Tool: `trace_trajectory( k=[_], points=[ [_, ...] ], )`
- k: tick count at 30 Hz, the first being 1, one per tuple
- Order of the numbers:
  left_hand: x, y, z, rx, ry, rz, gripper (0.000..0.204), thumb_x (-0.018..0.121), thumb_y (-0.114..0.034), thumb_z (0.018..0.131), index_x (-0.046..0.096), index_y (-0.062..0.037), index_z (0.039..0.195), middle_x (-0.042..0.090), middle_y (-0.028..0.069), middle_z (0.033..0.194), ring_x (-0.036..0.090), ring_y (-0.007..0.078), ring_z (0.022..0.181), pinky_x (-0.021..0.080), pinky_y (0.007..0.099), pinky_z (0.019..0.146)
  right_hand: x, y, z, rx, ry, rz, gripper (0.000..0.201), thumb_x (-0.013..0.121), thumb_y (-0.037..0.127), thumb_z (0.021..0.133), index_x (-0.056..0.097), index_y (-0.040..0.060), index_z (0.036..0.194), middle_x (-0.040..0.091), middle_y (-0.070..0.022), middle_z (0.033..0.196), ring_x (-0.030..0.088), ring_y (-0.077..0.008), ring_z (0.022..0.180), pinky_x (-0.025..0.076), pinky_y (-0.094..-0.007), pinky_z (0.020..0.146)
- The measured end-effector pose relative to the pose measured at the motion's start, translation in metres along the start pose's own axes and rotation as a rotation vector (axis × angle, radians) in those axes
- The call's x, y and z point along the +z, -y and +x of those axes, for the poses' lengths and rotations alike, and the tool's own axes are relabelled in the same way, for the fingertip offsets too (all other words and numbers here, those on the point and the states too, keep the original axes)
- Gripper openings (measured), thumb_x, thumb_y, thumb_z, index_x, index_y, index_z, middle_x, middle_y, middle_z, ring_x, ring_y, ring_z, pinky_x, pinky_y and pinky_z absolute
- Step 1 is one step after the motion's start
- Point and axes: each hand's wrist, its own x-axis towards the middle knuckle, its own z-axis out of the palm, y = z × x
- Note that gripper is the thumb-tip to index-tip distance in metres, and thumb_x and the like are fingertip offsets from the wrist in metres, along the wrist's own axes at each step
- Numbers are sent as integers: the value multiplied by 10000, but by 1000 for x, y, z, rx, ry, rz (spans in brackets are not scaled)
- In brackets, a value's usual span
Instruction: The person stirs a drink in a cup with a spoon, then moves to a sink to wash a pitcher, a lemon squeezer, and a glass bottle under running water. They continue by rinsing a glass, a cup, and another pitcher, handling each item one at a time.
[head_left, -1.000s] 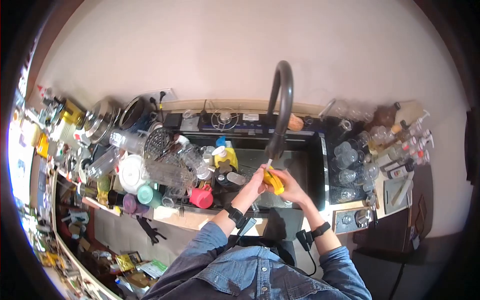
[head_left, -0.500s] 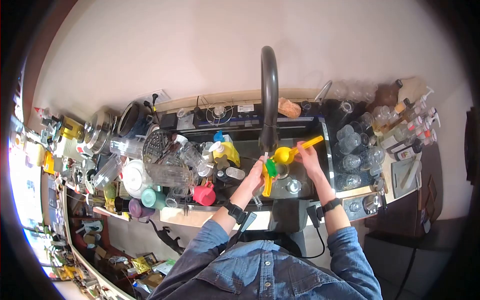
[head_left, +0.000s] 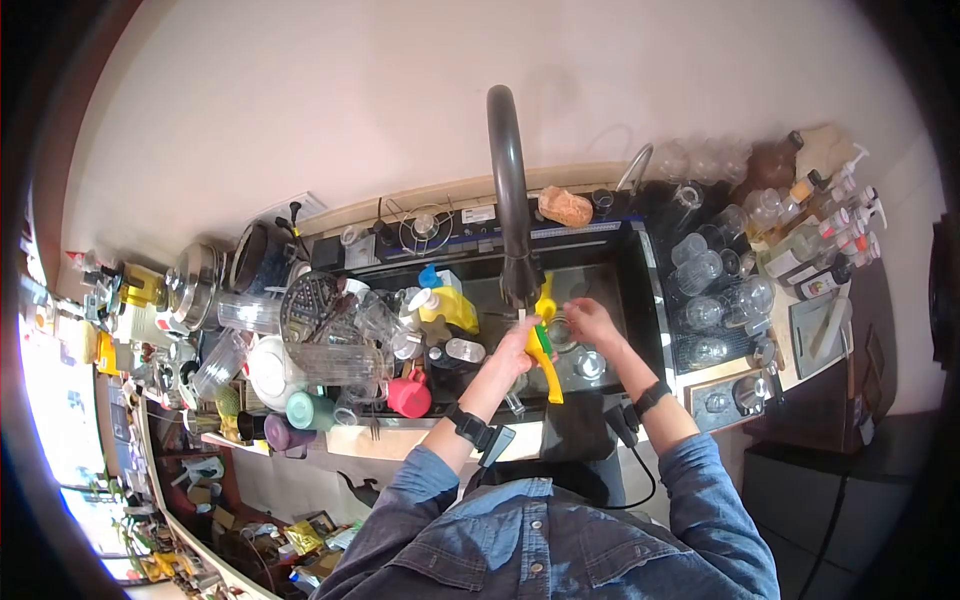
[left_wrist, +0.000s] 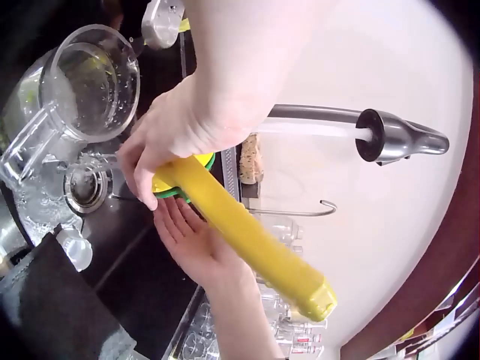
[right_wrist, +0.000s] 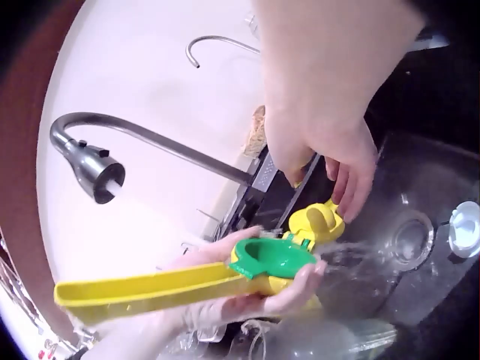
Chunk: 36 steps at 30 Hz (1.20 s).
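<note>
A yellow and green hand squeezer (head_left: 545, 345) is under the dark faucet (head_left: 518, 275). My left hand (head_left: 515, 352) grips it around its middle. One long yellow handle (left_wrist: 251, 236) sticks out past the fingers in the left wrist view. In the right wrist view the green cup (right_wrist: 274, 257) faces up, with a hinged yellow part (right_wrist: 316, 223) folded away from it. My right hand (head_left: 592, 325) is beside the squeezer with relaxed fingers; in the right wrist view its fingertips are close to the yellow part, and contact is unclear. Water runs from the faucet.
Clear jars, a white plate (head_left: 275, 371), a red mug (head_left: 408, 396) and a yellow bottle (head_left: 450, 308) crowd the left side. Glasses (head_left: 700, 270) stand right of the sink. A sponge-like item (head_left: 566, 207) lies behind it. The drain (right_wrist: 412, 240) shows on the sink's floor.
Both hands were together on the squeezer; then it was opened, the right hand on one handle. Now the right hand has let go of that handle, and the squeezer stays in the left.
</note>
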Motion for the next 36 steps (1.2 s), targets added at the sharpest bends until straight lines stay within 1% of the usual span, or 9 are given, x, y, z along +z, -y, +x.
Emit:
trace_trajectory(
  k=[5, 8, 9, 13, 17, 21, 27, 31, 36],
  points=[
    [-12, 8, 24, -15, 37, 53, 294, 535, -307, 866, 513, -106, 1080, 530, 90, 965, 559, 292, 883, 501, 580, 743, 13, -4, -11, -208, 76, -549, 551, 616, 323, 852, 417, 52, 1289, 585, -172, 1098, 597, -225, 967, 501, -326, 789],
    [-2, 10, 9, -52, 81, -19, 278, 528, -292, 862, 528, -87, 1050, 542, 99, 945, 564, 269, 877, 509, 548, 761, 16, -26, 10, -348, -137, -710, 605, 596, 424, 839, 399, 99, 1310, 578, -209, 1092, 591, -321, 979, 475, -351, 854],
    [1, 10, 4, -88, 98, -31, 275, 525, -290, 861, 529, -80, 1038, 545, 102, 937, 567, 266, 867, 512, 535, 767, 19, -15, 7, -125, -160, -667, 634, 596, 452, 831, 374, 131, 1331, 545, -204, 1175, 573, -336, 1022, 475, -354, 854],
    [0, 13, -1, -149, 206, -89, 274, 514, -289, 860, 527, -55, 1002, 553, 114, 900, 578, 266, 815, 518, 496, 779, 24, -13, 17, 217, -25, -26, 674, 650, 478, 778, 412, 113, 1293, 557, -182, 1176, 589, -351, 997, 481, -373, 839],
    [13, 14, -33, -109, 164, -72, 297, 500, -310, 865, 510, -39, 986, 554, 132, 855, 592, 289, 774, 525, 474, 769, 34, -22, 38, 111, -375, -203, 555, 702, 494, 718, 543, 53, 1015, 637, -163, 985, 620, -277, 949, 477, -364, 816],
    [12, 13, -44, -88, 174, -20, 329, 504, -324, 863, 499, -25, 1000, 548, 149, 843, 602, 337, 785, 533, 461, 743, 40, -9, 37, 105, -408, -275, 537, 713, 415, 744, 530, 6, 1040, 624, -145, 953, 620, -217, 862, 489, -329, 721],
    [2, 10, -46, -45, 226, -126, 405, 491, -342, 871, 467, 8, 1075, 536, 209, 962, 598, 362, 840, 541, 433, 723, 52, -18, 4, -241, -221, -74, 532, 727, 325, 770, 536, 20, 1162, 608, -96, 1023, 595, -176, 886, 487, -297, 764],
    [-3, 14, -40, -42, 263, -188, 460, 473, -357, 880, 428, 29, 1126, 518, 237, 1022, 592, 356, 865, 541, 409, 732, 54, -3, -8, -101, -192, -44, 569, 749, 270, 754, 517, 21, 1210, 611, -96, 1047, 593, -167, 921, 482, -282, 786],
    [-7, 17, -36, 70, 227, -113, 421, 445, -381, 901, 458, -18, 1114, 536, 185, 1031, 596, 310, 871, 538, 415, 730, 55, -4, -6, -135, -263, -384, 537, 662, 332, 810, 497, 30, 1222, 601, -165, 1091, 591, -296, 992, 465, -370, 858]
  ],
)
